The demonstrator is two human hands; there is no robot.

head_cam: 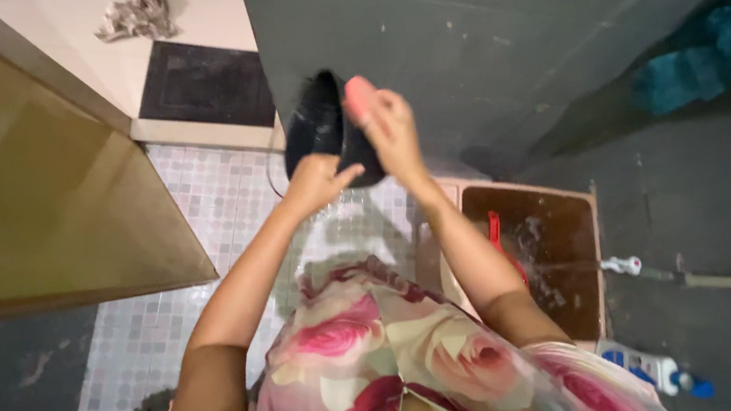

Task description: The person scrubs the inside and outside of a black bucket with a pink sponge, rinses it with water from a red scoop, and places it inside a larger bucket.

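Scrubbing step in hand: left hand (317, 181) grips black shoe (322, 129) above tiled floor (204, 203); right hand (389, 127) clasps what appears a pink brush (361, 97) against it. Next move calls for steady pressure.

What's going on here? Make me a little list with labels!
place: a washroom with a small-tiled floor and dark walls
left hand: holds a black shoe from below
right hand: presses a pink brush against the shoe
tub: square, by the right arm, holding dark water and something red
bottle: white and blue, lying on the floor by the tub
mat: dark, beyond the doorway
door: brown, open on the left
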